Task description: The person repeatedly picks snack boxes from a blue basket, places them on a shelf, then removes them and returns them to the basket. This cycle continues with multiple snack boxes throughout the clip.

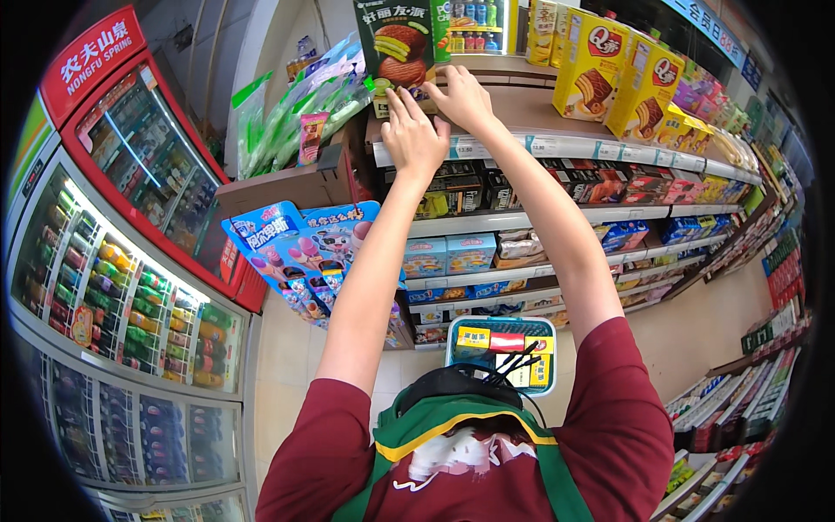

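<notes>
Ahead of me, a dark green box (396,43) of chocolate pies stands upright on the top shelf (513,117), near its left end. My left hand (413,135) rests its outstretched fingers against the lower front of this box, and its thumb sticks out to the right. Beside it, my right hand (463,97) has its fingers spread at the box's lower right edge. Neither hand is wrapped round the box. A green box (442,30) stands just to its right, partly cut off by the top of the view.
Yellow pie boxes (593,68) stand farther right on the shelf. Green-and-white bags (296,122) and a blue cardboard display (300,248) are at the left, beside drinks fridges (130,278). A teal basket (544,383) with yellow and red packages sits on the floor before me.
</notes>
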`<control>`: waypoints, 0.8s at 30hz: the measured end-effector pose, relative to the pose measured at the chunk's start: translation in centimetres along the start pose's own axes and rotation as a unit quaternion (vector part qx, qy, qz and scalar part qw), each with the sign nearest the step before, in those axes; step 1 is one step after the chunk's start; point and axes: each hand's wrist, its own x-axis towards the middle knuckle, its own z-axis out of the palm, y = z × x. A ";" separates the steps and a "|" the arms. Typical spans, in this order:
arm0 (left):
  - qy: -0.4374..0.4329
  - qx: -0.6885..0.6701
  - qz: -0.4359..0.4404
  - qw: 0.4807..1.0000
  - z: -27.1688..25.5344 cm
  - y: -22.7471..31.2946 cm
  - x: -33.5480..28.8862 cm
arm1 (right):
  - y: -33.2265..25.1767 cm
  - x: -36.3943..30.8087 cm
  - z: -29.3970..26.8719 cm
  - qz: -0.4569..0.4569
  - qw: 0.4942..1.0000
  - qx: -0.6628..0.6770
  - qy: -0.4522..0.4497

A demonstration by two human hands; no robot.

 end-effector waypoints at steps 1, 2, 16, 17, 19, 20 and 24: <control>0.005 -0.002 0.001 1.000 -0.1 0.0 -0.1 | 0.0 -0.8 -0.4 -0.010 0.999 0.026 0.040; 0.010 -0.005 0.001 1.000 -0.1 0.1 -0.1 | 0.2 -1.5 -1.1 -0.038 0.997 0.039 0.060; -0.020 -0.478 0.095 0.873 -6.4 2.9 -11.2 | 6.0 -37.6 -12.5 0.065 0.976 0.145 -0.149; -0.052 -0.475 0.110 0.871 -5.8 3.3 -13.7 | 7.4 -41.2 -11.6 0.118 0.966 0.131 -0.190; -0.185 -0.497 0.098 0.842 -4.1 4.1 -20.1 | 8.7 -47.6 -10.2 0.242 0.929 0.115 -0.255; -0.281 -0.517 0.072 0.805 -3.3 4.9 -23.3 | 9.5 -50.8 -9.3 0.296 0.909 0.094 -0.278; -0.562 -0.464 -0.049 0.683 -1.3 6.6 -37.0 | 10.0 -60.6 -5.9 0.425 0.844 0.094 -0.315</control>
